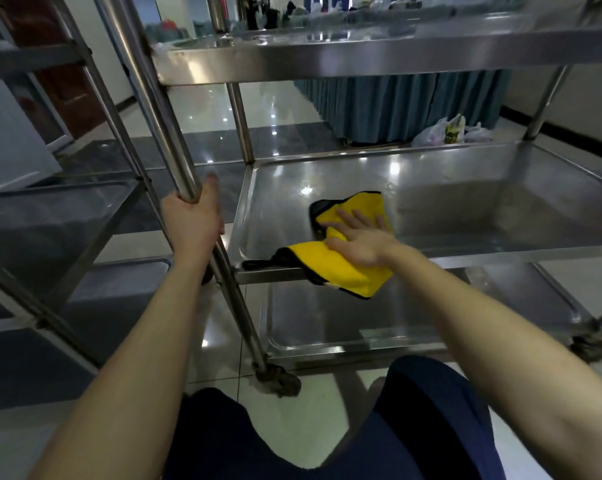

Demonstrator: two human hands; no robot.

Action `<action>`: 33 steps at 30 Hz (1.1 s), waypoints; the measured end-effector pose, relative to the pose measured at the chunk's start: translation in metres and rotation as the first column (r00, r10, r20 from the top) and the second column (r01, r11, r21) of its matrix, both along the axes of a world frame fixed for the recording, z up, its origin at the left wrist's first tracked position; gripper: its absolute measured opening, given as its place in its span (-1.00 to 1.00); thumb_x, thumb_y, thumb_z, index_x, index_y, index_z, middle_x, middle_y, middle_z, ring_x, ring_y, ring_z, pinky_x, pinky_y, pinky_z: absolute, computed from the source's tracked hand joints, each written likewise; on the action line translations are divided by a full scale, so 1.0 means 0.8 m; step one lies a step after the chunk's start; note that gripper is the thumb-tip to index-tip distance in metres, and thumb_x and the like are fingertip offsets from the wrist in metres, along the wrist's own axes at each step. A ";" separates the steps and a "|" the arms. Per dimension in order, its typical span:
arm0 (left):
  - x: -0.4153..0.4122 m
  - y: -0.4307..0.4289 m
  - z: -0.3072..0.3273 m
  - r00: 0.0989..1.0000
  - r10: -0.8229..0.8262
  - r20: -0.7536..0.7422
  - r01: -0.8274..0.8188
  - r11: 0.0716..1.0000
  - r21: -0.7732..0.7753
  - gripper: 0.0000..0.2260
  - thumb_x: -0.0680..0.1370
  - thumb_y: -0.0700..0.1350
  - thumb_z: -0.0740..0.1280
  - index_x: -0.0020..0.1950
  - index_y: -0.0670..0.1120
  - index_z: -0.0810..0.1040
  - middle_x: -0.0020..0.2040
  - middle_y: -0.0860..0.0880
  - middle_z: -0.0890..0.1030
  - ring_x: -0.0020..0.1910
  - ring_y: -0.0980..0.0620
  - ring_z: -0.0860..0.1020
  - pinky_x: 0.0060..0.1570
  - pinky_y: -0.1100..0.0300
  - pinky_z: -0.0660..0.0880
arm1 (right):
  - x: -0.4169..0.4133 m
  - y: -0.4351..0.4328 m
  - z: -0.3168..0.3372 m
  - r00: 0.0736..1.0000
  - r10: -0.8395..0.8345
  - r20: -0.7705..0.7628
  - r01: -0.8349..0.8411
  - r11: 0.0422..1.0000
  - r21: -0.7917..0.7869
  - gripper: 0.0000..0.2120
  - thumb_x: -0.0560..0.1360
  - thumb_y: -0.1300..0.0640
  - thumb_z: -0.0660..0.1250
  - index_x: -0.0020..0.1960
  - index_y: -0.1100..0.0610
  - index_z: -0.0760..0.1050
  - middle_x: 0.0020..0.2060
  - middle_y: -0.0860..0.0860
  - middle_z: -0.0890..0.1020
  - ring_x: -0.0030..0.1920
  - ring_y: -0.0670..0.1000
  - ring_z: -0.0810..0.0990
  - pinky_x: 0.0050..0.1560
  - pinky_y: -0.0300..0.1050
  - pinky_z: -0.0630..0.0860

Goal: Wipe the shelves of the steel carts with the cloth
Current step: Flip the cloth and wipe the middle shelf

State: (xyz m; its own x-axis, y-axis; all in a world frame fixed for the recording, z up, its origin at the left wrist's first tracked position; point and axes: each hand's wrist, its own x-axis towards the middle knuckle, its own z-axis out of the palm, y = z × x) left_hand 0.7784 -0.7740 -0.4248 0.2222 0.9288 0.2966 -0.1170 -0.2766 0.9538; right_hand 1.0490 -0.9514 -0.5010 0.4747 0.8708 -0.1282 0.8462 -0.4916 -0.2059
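A steel cart stands in front of me with three shelves. On its middle shelf (466, 188) lies a yellow cloth (348, 271) with a dark edge, part of it hanging over the shelf's front rim. My right hand (358, 237) presses flat on the cloth with straight fingers, near the shelf's front left corner. My left hand (194, 216) grips the cart's slanted upright post (154, 98) just left of that shelf. The top shelf (327, 57) is above, and the bottom shelf (396, 317) shows below the cloth.
A second steel cart (50, 216) stands close on the left. A table with a blue skirt (396, 105) and plastic bags (448, 131) on the floor lie beyond the cart. My knees (431, 410) are at the bottom, near a castor (279, 379).
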 end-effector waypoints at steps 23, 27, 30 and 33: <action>0.276 -0.156 -0.045 0.186 -0.009 -0.982 0.570 0.815 0.100 -0.50 0.81 0.10 -0.06 0.60 -0.07 0.44 0.58 -0.27 0.45 0.51 -0.32 0.44 0.48 -0.10 0.35 | 0.142 -0.129 -0.002 0.993 -0.110 0.030 0.109 0.993 0.047 -0.27 0.51 -0.60 -0.13 0.66 -0.46 0.01 0.74 -0.19 -0.12 0.74 0.04 -0.22 0.63 0.36 -0.34; 0.281 -0.157 -0.043 0.180 0.110 -0.978 0.583 0.789 0.196 -0.57 0.74 0.20 0.10 0.04 0.02 0.69 0.28 -0.19 0.67 0.21 -0.25 0.63 0.16 -0.01 0.52 | 0.245 -0.231 -0.002 0.961 -0.275 0.016 0.274 0.961 0.034 -0.25 0.49 -0.62 -0.12 0.65 -0.47 0.02 0.74 -0.21 -0.08 0.74 0.02 -0.18 0.66 0.33 -0.27; 0.279 -0.167 -0.040 0.187 0.127 -0.974 0.594 0.775 0.215 -0.61 0.65 0.25 0.18 -0.06 0.05 0.69 0.14 -0.10 0.71 0.08 -0.19 0.66 0.00 0.07 0.51 | 0.305 -0.295 0.002 0.908 -0.418 0.016 0.418 0.908 0.003 -0.20 0.45 -0.64 -0.15 0.66 -0.45 0.01 0.74 -0.19 -0.07 0.74 0.05 -0.15 0.66 0.35 -0.24; 0.269 -0.180 -0.043 0.169 0.112 -0.979 0.590 0.784 0.191 -0.68 0.67 0.23 0.24 0.29 0.16 0.64 0.32 -0.03 0.61 0.28 -0.20 0.59 0.16 0.01 0.50 | 0.312 -0.296 0.004 0.862 -0.506 0.024 0.507 0.862 -0.010 -0.17 0.44 -0.64 -0.16 0.67 -0.42 -0.01 0.75 -0.15 -0.09 0.74 0.13 -0.17 0.62 0.45 -0.24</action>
State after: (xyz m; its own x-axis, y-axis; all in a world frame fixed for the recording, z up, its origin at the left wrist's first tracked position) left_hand 0.9940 -0.9183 -0.4591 0.8197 0.5725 -0.0203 0.5702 -0.8119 0.1253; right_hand 1.2987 -1.1879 -0.4978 0.8524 0.5077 -0.1251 0.4836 -0.8564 -0.1805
